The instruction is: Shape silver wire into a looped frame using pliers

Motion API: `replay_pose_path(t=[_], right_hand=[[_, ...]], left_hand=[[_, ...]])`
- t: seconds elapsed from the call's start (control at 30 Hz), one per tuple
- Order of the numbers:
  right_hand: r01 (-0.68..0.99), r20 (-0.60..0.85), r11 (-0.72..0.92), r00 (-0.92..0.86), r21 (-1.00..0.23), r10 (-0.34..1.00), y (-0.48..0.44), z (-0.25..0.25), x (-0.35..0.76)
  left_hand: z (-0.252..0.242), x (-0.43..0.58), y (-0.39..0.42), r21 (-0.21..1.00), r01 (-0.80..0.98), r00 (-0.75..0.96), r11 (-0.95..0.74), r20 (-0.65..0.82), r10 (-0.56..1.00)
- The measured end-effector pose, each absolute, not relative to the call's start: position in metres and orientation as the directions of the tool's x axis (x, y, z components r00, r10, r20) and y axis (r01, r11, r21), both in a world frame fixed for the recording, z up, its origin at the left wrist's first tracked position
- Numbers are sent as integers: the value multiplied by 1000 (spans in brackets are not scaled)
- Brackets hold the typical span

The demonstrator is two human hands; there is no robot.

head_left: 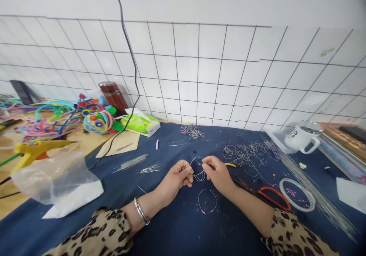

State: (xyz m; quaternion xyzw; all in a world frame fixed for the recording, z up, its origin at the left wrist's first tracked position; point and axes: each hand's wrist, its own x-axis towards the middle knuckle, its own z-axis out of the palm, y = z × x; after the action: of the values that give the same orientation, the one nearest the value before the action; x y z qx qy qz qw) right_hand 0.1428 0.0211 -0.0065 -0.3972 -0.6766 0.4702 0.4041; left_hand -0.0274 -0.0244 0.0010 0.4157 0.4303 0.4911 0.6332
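Observation:
Between my two hands is a bent wire ring (197, 157) of thin silvery wire, with more loops hanging below it. My left hand (179, 176) pinches its left side between thumb and fingers. On the opposite side, my right hand (217, 173) grips the wire with thumb and forefinger; the exact contact is too small to make out. Lying on the dark blue cloth (177, 225) just below is a separate wire hoop (216, 202) with a few pink beads at its lower edge. A yellow-handled tool (230, 165) shows partly behind my right hand.
Right of my hands lie red-handled pliers (274, 198), a white coil (311, 202), long straight wires (323, 198) and tangled wire (246, 152). A white mug (303, 137) stands behind. To the left are short wire pieces (150, 168), a plastic bag (57, 179) and a yellow glue gun (31, 151).

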Motion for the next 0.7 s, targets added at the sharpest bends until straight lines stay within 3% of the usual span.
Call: replay_pose_path(t=[0.27, 0.53, 0.7], right_hand=[[254, 170, 276, -369, -927, 914, 20, 3, 143], [352, 168, 337, -433, -873, 886, 15, 14, 141], [386, 273, 467, -459, -796, 845, 12, 12, 138]], left_hand=[[7, -37, -25, 964, -205, 196, 166, -126, 973], [4, -48, -18, 997, 63, 102, 45, -51, 993], [12, -46, -21, 993, -24, 240, 114, -105, 965]])
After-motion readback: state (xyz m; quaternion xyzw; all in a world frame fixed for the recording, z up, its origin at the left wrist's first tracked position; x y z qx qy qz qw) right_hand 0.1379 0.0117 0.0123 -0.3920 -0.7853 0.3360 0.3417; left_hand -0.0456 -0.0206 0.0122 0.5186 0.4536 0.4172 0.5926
